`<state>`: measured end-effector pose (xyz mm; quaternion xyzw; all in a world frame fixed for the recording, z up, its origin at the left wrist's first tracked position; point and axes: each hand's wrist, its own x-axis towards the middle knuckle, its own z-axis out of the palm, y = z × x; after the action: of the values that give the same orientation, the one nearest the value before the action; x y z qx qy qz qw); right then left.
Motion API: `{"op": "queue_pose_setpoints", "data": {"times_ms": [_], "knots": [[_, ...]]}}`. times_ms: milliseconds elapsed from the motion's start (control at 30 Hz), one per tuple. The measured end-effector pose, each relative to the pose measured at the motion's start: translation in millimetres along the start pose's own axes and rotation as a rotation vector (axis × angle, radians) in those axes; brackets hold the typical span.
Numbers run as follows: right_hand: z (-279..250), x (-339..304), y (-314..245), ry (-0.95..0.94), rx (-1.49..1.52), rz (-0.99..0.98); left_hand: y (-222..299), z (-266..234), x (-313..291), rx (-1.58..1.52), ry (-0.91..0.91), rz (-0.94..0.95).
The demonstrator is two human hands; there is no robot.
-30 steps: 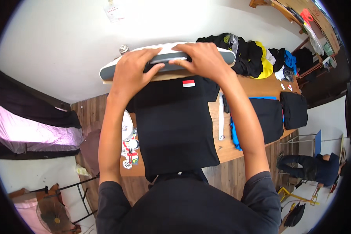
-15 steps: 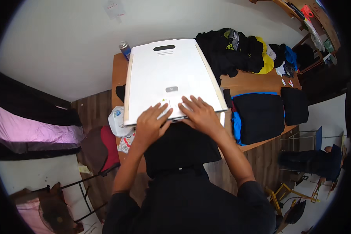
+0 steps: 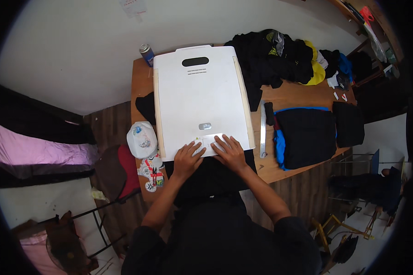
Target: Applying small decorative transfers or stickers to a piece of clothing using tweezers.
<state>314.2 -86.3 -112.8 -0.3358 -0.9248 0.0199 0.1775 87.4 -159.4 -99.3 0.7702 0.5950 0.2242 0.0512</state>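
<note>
A white flat panel (image 3: 197, 101) lies over black cloth (image 3: 211, 176) on the wooden table. It has an oval handle slot at its far end, small slits and beige strips down both sides. My left hand (image 3: 187, 161) rests on its near edge, fingers stretched out and spread. Beside it, my right hand (image 3: 230, 153) lies flat on the same edge, also with fingers extended. Neither hand grips the panel; both touch its top. Black fabric sticks out past the panel's left and right sides, and the rest of it is hidden underneath.
A metal ruler (image 3: 263, 133) and folded black garments (image 3: 305, 137) lie to the right on the table (image 3: 280, 94). Piled clothes (image 3: 261, 59) fill the back. A spray can (image 3: 147, 55) stands at the far left corner, with a white plastic-looking item (image 3: 142, 140) and stickers (image 3: 151, 174) nearer.
The panel's near edge has come down, so it now lies flatter and its right side uncovers the ruler. Both my hands have moved down with it, toward me.
</note>
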Motion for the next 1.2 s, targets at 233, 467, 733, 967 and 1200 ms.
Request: {"op": "queue_pose_setpoints", "data": {"times_ms": [233,467,733,967,1200], "knots": [[2,-2,-1,0.017,0.065,0.052,3,11,-4,-0.027,0.057,-0.062],[-11,27,-20,0.041,0.301,0.267,20,23,-16,-0.034,0.069,-0.140],[-3,61,-20,0.108,0.102,0.227,34,18,-25,-0.071,0.004,-0.185],[-1,62,-21,0.089,0.091,0.220,31,22,-27,-0.041,0.030,-0.172],[12,42,-9,0.083,0.189,0.182,38,13,-31,-0.094,0.028,-0.185]]}}
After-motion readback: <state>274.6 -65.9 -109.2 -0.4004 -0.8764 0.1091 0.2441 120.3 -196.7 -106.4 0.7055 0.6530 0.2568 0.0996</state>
